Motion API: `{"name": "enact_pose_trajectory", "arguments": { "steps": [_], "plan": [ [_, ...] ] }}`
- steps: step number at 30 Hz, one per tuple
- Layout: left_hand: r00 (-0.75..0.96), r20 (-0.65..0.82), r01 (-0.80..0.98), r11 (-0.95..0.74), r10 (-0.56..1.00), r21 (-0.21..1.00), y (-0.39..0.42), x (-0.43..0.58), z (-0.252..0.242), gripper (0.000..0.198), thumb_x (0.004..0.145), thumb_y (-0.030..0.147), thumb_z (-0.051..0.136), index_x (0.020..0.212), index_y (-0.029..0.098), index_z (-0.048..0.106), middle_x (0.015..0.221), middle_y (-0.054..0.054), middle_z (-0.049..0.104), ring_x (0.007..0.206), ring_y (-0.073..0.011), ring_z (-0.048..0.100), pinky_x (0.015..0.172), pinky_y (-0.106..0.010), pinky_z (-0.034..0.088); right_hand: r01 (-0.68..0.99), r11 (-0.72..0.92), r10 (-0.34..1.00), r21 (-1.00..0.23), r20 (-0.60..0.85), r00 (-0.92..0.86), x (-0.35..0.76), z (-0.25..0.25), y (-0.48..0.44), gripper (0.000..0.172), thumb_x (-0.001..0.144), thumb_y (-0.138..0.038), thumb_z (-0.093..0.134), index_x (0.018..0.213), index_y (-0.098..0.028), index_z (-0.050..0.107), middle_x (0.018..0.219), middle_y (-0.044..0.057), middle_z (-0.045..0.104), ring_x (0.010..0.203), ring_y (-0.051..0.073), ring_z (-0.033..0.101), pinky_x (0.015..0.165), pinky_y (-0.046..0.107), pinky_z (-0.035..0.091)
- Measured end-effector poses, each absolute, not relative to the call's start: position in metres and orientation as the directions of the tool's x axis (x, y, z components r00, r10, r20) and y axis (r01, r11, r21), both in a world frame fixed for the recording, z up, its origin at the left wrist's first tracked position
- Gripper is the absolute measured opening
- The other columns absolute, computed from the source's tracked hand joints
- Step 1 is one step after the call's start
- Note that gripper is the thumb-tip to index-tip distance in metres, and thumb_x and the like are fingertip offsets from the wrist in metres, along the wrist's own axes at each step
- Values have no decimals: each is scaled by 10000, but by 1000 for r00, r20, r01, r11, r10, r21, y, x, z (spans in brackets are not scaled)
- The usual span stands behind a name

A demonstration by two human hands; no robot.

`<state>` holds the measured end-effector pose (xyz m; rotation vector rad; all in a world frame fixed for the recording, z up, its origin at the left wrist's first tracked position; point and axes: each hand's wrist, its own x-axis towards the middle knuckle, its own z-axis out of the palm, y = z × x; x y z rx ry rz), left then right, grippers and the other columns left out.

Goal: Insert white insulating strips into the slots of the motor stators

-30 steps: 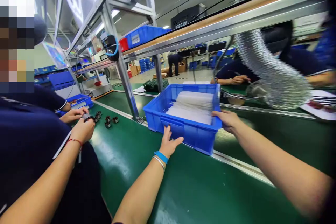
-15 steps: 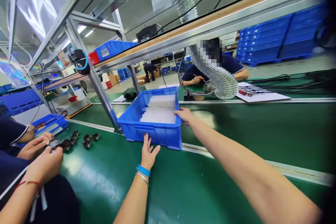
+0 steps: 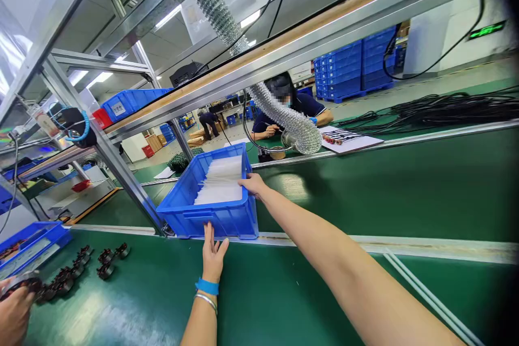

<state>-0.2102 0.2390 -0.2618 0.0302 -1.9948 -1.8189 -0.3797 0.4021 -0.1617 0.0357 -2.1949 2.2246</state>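
A blue plastic bin (image 3: 219, 221) stands at the metal strip between the two green work surfaces, close to the frame post. Inside it lies a stack of thin, whitish translucent sheets or bags (image 3: 221, 179); their exact kind is unclear. My right hand (image 3: 254, 186) grips the bin's right rim, thumb on the inner side. Against the bin's front wall, my left hand (image 3: 213, 255) rests its fingertips with the fingers stretched and the thumb apart. It wears a blue band and a silver bracelet at the wrist.
Several small dark motor-like parts (image 3: 67, 278) sit at left, beside a co-worker's hand (image 3: 15, 311) and another blue bin (image 3: 36, 246). An aluminium post (image 3: 121, 167) rises left of my bin. Across the bench, a flexible duct (image 3: 279, 113) hangs before a person; black cables (image 3: 425, 111) lie right.
My view has swung right. The bin has shifted slightly away from me onto the metal strip, with both my hands still on it. Two pale rods now show at lower right.
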Motion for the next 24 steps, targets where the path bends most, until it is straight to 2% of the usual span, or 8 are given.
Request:
{"name": "enact_pose_trajectory", "arguments": {
  "steps": [5, 8, 10, 13, 15, 17, 19, 24],
  "plan": [
    [-890, 288, 257, 131, -354, 957, 239, -206, -264, 718, 686, 435, 671, 1317, 228, 396, 1454, -124, 268, 1275, -287, 374, 986, -383, 407, -74, 8, 88, -997, 75, -993, -360, -168, 408, 301, 876, -349, 528, 1095, -142, 537, 1070, 73, 561, 898, 177, 568, 757, 370, 508],
    [-865, 270, 240, 125, -422, 963, 239, -204, -264, 662, 665, 450, 674, 1221, 150, 474, 1333, -177, 427, 1136, -272, 516, 882, -356, 479, -113, 60, 160, -992, 121, -980, -322, -193, 408, 336, 891, -382, 491, 1144, -161, 518, 1153, 90, 532, 984, 201, 543, 832, 413, 478],
    [-842, 257, 222, 129, -474, 966, 243, -202, -264, 593, 660, 433, 675, 1139, 122, 516, 1246, -186, 497, 1038, -241, 572, 817, -328, 504, -139, 116, 137, -984, 154, -978, -285, -219, 406, 337, 901, -388, 466, 1154, -171, 514, 1165, 92, 531, 996, 201, 541, 855, 418, 467],
    [-799, 245, 188, 158, -550, 969, 252, -193, -264, 468, 677, 368, 659, 1049, 106, 547, 1126, -174, 573, 884, -182, 618, 730, -287, 517, -216, 218, -14, -952, 218, -976, -215, -258, 406, 363, 901, -383, 447, 1173, -148, 497, 1183, 109, 528, 1042, 218, 527, 896, 449, 436],
    [-775, 238, 154, 189, -586, 970, 259, -183, -265, 365, 692, 301, 642, 984, 94, 570, 1023, -158, 621, 791, -153, 628, 678, -265, 517, -316, 285, -184, -905, 272, -945, -170, -278, 410, 410, 796, -408, 546, 1081, -114, 565, 1195, 154, 520, 1092, 277, 494, 947, 497, 381],
    [-760, 234, 122, 221, -606, 968, 262, -172, -269, 296, 696, 249, 631, 945, 94, 591, 956, -142, 648, 742, -142, 629, 625, -244, 512, -453, 295, -391, -841, 327, -860, -134, -291, 416, 420, 710, -440, 586, 1026, -165, 620, 1263, 124, 491, 1145, 314, 451, 970, 521, 350],
    [-753, 240, 96, 259, -612, 961, 265, -158, -272, 281, 682, 235, 645, 932, 110, 609, 942, -125, 660, 728, -141, 629, 576, -226, 501, -561, 284, -545, -777, 351, -762, -105, -297, 420, 391, 712, -450, 568, 989, -186, 649, 1222, 109, 537, 1097, 325, 489, 947, 558, 357],
    [-729, 267, 37, 354, -630, 935, 264, -114, -277, 301, 676, 247, 671, 956, 150, 618, 997, -99, 650, 849, -159, 618, 638, -235, 509, -838, 348, -736, -420, 432, -521, -44, -297, 430, 389, 816, -410, 453, 1043, -158, 644, 1209, 130, 551, 1069, 289, 532, 906, 505, 446]
  ]
}}
